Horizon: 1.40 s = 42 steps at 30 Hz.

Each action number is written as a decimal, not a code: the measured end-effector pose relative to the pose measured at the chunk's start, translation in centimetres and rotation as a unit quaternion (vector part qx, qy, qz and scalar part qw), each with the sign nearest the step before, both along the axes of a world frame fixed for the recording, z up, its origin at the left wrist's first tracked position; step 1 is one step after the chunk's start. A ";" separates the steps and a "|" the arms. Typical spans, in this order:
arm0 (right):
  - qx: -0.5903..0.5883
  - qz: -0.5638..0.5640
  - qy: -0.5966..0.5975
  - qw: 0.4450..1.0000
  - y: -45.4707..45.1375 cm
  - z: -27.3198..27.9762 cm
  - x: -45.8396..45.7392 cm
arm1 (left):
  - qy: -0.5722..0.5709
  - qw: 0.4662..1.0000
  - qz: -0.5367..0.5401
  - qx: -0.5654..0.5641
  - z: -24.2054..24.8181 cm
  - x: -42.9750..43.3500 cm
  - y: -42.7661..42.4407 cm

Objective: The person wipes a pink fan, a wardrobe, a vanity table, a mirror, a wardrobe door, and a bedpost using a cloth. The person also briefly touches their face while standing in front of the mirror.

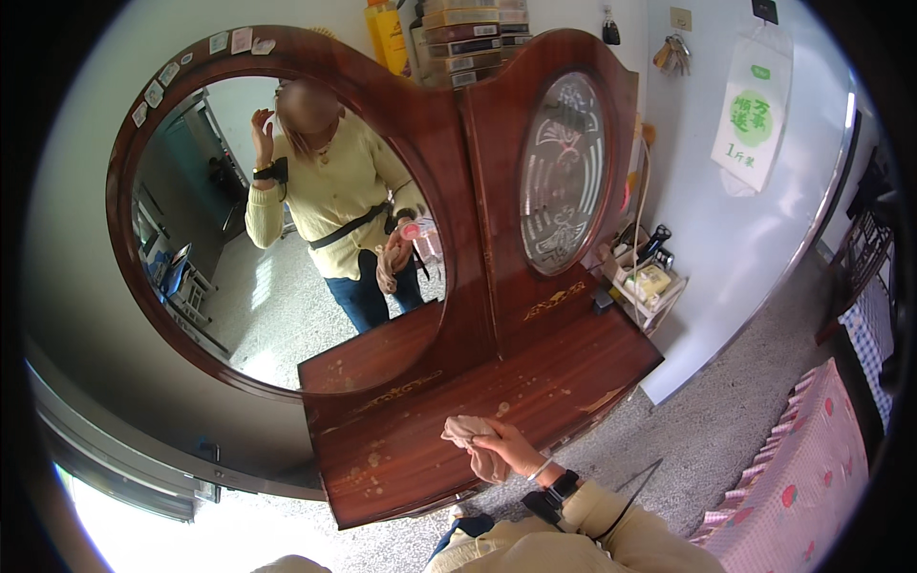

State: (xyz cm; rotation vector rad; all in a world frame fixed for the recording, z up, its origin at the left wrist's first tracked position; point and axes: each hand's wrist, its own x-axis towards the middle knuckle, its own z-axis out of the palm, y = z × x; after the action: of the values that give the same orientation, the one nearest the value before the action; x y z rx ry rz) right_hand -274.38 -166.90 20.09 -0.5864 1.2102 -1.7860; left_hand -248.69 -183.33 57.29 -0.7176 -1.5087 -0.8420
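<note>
My right hand (514, 448) grips a crumpled beige cloth (469, 431), part of which hangs below the fingers. It is above the reddish-brown wooden dresser top (408, 465), which has pale spots and a worn front edge. My left hand is out of direct view; a reflection in the oval mirror (243, 308) shows it raised beside the head, fingers bent. The mirror sits in a carved wooden frame (118, 208), with a frosted oval glass panel (564, 175) to its right.
Stacked boxes (464, 46) and a yellow bottle (387, 36) stand behind the frame. A white rack (648, 294) holds small items at right. Keys (672, 56) and a printed plastic bag (754, 107) hang nearby. A pink strawberry-patterned cover (795, 487) lies at lower right.
</note>
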 end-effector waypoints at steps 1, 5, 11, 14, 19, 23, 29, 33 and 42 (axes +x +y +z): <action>0.000 -0.018 -0.010 1.000 -1.1 -0.2 0.0 | -0.009 0.999 0.030 0.008 -1.1 -0.1 -1.1; -0.011 -0.157 -0.029 0.987 -7.1 1.1 -1.0 | -0.138 0.973 0.169 0.072 -7.0 -3.3 -7.2; -0.108 -0.389 0.172 0.899 -17.5 8.0 -6.4 | -0.355 0.864 0.326 0.149 -16.3 -11.3 -18.0; -0.059 -0.441 0.398 0.802 -21.3 10.0 -9.6 | -0.350 0.830 0.422 0.103 -18.6 -10.0 -21.9; 0.015 -0.544 0.415 0.729 -29.0 6.9 -8.3 | -0.373 0.789 0.488 0.034 -20.8 -8.9 -26.6; 0.016 -0.543 0.500 0.675 -35.3 4.2 -2.6 | -0.403 0.775 0.487 -0.007 -21.8 -9.0 -27.8; -0.074 -0.410 0.642 0.644 -41.4 5.0 5.7 | -0.422 0.777 0.468 -0.019 -21.4 -8.2 -27.9; -0.069 -0.286 0.726 0.622 -39.3 3.5 4.5 | -0.424 0.762 0.488 -0.046 -21.1 -8.3 -27.9; 0.127 -0.553 0.410 0.714 -29.4 -0.3 -7.1 | -0.416 0.752 0.506 -0.074 -21.2 -8.3 -27.9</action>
State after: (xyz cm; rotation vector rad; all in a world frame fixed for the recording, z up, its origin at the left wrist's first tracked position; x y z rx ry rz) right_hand -281.43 -196.25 19.76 -0.5217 2.8305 -2.2543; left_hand -257.04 -211.20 36.09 0.5296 -2.3923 -0.1366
